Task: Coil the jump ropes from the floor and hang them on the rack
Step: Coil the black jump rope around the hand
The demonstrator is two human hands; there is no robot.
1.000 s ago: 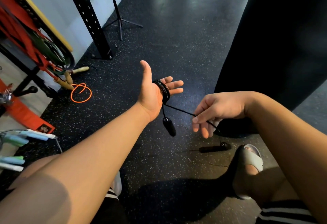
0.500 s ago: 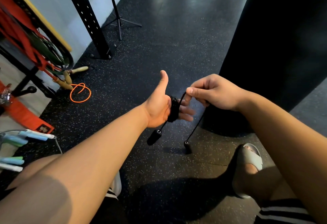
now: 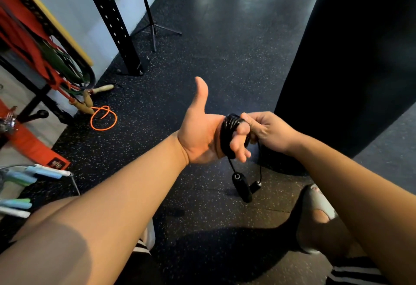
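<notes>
A: Where is the black jump rope (image 3: 227,131)?
B: It is wound as a tight coil round the four fingers of the left hand (image 3: 200,136), off the floor (image 3: 225,48). The fingers are held nearly straight, thumb raised clear. The cord at the top of the coil is pinched by the right hand (image 3: 267,131), fingers curled. Both handles (image 3: 242,186) hang below the coil on short tails, close together. Whether they touch cannot be told.
A: Handling?
B: Thin cord, judged light and limp, probably slick. No shape is likely to be kept once it is slid off the fingers, and the turns are expected to spring loose. The handles are judged the only stiff, weighty parts, and swing is to be expected.
A: Grip point?
B: The bundle should be clamped across all turns, near where the tails leave. If only the handles are taken, the coil would likely be pulled open.
A: Other ropes?
B: An orange jump rope (image 3: 104,118) is seen lying looped on the floor, just beside the foot of the rack (image 3: 38,102), well apart from both hands. It is judged not yet coiled. Wooden handles (image 3: 88,103) lie beside it; which rope they belong to cannot be told.
</notes>
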